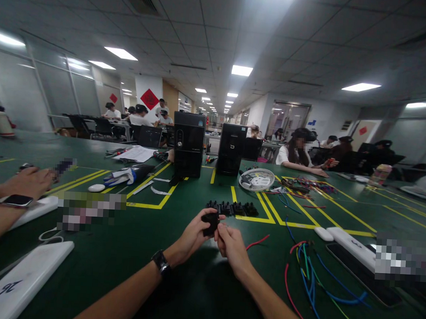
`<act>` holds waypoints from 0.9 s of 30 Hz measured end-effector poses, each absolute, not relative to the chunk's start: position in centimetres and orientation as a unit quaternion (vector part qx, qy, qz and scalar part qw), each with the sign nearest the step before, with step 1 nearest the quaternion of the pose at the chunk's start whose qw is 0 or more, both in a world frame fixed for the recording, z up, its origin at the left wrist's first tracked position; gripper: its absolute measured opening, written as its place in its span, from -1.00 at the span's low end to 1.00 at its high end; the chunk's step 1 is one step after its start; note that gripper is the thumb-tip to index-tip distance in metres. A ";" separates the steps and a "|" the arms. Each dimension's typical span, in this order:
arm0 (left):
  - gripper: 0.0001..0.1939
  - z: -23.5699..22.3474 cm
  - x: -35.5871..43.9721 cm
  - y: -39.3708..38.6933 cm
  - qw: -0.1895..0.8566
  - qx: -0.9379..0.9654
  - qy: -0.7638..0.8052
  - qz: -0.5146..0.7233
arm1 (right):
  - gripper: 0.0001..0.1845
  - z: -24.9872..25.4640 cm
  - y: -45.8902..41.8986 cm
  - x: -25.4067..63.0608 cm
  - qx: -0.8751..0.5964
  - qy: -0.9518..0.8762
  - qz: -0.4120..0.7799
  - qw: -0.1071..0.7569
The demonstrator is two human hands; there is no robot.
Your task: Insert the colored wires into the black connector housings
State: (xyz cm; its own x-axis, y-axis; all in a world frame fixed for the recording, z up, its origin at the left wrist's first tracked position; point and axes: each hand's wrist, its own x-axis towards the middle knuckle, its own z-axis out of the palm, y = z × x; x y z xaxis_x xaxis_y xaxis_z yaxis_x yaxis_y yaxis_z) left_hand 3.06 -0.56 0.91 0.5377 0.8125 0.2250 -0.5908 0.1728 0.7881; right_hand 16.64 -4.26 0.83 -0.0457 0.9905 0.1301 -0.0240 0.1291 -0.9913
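1. The left hand grips a small, blocky black part between thumb and bent fingers, over the green table.
2. The right hand's fingers are bunched close together at the part's edge; whether they pinch anything, I cannot tell.
3. Just beyond, four knobbly black pieces form a row.
4. Farther back stand two boxy black computer towers and one round, white lattice basket.

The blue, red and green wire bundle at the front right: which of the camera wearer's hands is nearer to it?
Right. The right hand is left of the wire bundle, apart from it; the left hand, holding a small black part, is farther left.
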 end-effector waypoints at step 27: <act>-0.76 3.2 2.2 -1.3 0.505 0.570 0.258 0.595 | -0.55 2.5 -6.4 15.3 -0.503 -0.680 0.308 0.436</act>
State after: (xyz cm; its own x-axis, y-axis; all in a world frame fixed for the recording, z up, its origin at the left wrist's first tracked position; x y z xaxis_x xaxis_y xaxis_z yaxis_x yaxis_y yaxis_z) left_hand 2.23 -1.32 3.16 0.1583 0.8946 0.4179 -0.3072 -0.3576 0.8819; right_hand 15.33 -6.40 2.47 -0.1136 0.9524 0.2830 0.4149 0.3043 -0.8575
